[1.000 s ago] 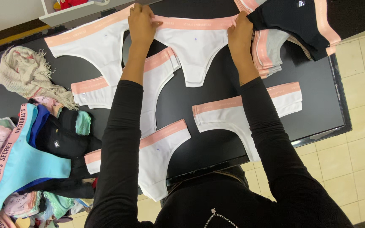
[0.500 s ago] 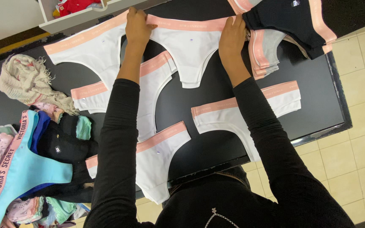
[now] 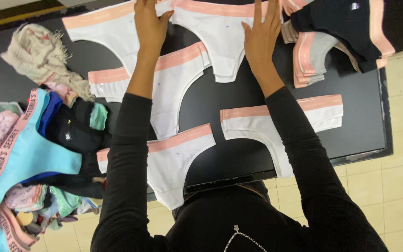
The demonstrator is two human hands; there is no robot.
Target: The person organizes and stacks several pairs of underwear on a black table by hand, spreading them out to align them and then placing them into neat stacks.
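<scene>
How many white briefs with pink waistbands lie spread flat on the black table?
5: top left, top centre under the right hand, middle, lower centre, lower right. The folded stack may hide more.

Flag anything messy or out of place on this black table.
The white briefs with pink waistbands under both hands lie flat in rows. The odd part is the jumbled heap of coloured underwear at the left edge, spilling over the black table, beside a crumpled cream fringed cloth.

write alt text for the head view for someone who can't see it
Seen from above, a person's left hand and right hand press flat on white briefs with pink waistbands spread across a black table. A multicoloured pile of underwear lies at the left.
</scene>
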